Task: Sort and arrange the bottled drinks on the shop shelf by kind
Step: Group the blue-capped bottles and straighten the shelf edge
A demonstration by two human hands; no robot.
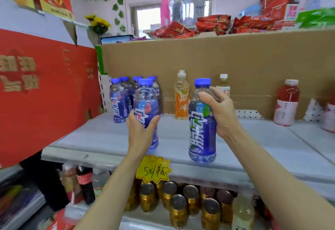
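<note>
A: Shelf (108, 139) across mid frame, grey. Blue-capped cluster (125, 97) grouped at centre left, against the cardboard backing (217, 57).

B: Hands?

A: Left hand (139, 131) curled round one blue bottle (146, 102), just in front of the cluster. Right hand (221, 112) grips a second blue bottle (202, 121) near the shelf's front edge.

B: Remaining?

A: Likely both join the cluster. Orange bottle (181, 97), pale bottle (223, 84), red bottle (286, 102) stand apart, centre to right, unsorted.

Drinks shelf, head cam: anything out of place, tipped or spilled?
No spill, nothing tipped. The kinds are still mixed: the orange bottle and the pale white-capped bottle stand alone between the blue-capped cluster and the red drink. Both hands hold blue bottles, left and right.
</note>
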